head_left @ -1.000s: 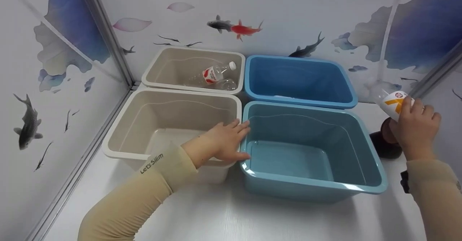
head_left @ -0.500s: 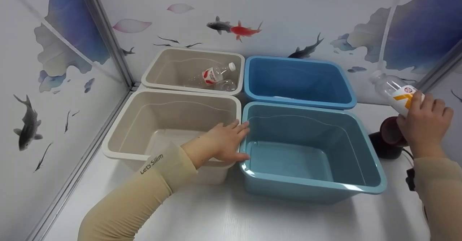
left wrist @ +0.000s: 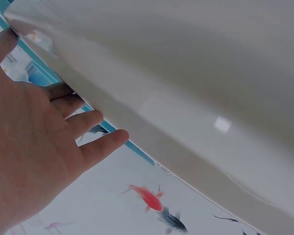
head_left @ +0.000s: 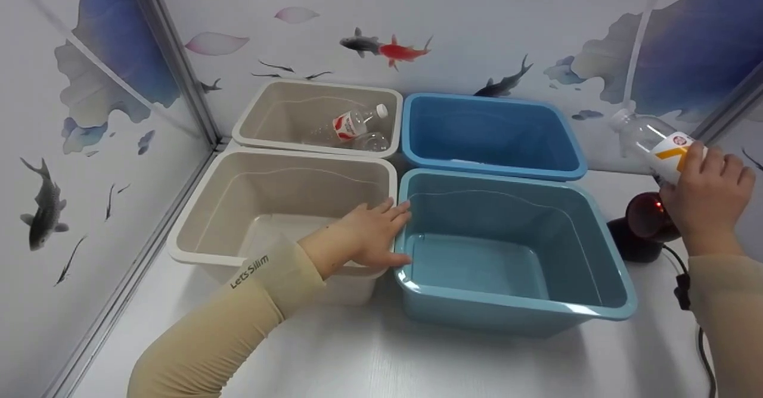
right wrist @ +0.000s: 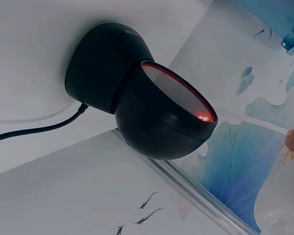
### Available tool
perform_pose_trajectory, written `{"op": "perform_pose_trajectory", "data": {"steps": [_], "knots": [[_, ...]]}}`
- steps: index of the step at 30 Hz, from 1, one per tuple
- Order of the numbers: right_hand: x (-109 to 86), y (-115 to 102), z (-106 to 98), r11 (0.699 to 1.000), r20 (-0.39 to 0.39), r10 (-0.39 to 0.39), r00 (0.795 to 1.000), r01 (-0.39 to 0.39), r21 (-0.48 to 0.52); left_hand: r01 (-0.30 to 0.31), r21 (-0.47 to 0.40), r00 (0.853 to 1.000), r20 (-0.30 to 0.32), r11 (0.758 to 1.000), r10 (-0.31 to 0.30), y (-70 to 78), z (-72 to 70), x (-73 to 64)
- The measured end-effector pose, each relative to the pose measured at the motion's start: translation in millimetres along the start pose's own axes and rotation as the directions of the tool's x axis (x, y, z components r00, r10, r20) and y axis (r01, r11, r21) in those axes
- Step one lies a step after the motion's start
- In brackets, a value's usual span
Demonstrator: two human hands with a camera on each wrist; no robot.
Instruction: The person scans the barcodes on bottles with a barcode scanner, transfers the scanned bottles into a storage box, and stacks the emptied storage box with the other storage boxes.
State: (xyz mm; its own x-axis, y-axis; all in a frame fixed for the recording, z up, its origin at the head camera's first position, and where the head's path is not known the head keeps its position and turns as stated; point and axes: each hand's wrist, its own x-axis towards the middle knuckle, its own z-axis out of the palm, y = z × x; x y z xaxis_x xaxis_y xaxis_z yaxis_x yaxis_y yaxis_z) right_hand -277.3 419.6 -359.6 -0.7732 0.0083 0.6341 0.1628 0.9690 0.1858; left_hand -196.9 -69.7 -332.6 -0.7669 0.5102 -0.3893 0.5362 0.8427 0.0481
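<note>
My right hand (head_left: 712,198) grips a clear plastic bottle (head_left: 666,152) with a white and yellow label, tilted with its neck toward the upper left. Just below the bottle stands a black barcode scanner (head_left: 632,231), its round window lit red. The right wrist view shows the scanner (right wrist: 157,107) closely, with part of the bottle (right wrist: 280,196) at the right edge. My left hand (head_left: 374,237) rests, fingers spread and fairly straight, over the rims where the front beige bin (head_left: 298,157) meets the teal bin (head_left: 512,301). In the left wrist view those fingers (left wrist: 105,147) lie along the rim.
Behind, a second beige bin (head_left: 262,139) contains a clear bottle with a red and white label (head_left: 349,125) and another clear bottle (head_left: 372,142). Beside it stands a blue bin (head_left: 495,101). A black cable (head_left: 705,350) runs along the right. Patterned walls enclose the white table (head_left: 334,356).
My right hand has moved the bottle to the right and slightly up, uncovering more of the scanner, whose red light now shows. My left hand stays put.
</note>
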Motion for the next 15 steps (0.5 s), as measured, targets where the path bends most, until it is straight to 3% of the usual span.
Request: {"op": "perform_pose_trajectory", "data": {"steps": [9,15], "knots": [[3.2,-2.2,-7.2,0.999,-0.043,-0.027,0.999,0.029,0.034,-0.004,-0.003,1.000,-0.005,1.000,0.004,-0.3,0.1,0.2],[4.9,-4.5,-7.7,0.999,-0.033,-0.028,0.999,0.028,0.021,-0.003,-0.001,1.000,-0.003,1.000,0.003,-0.7,1.3,1.9]]}}
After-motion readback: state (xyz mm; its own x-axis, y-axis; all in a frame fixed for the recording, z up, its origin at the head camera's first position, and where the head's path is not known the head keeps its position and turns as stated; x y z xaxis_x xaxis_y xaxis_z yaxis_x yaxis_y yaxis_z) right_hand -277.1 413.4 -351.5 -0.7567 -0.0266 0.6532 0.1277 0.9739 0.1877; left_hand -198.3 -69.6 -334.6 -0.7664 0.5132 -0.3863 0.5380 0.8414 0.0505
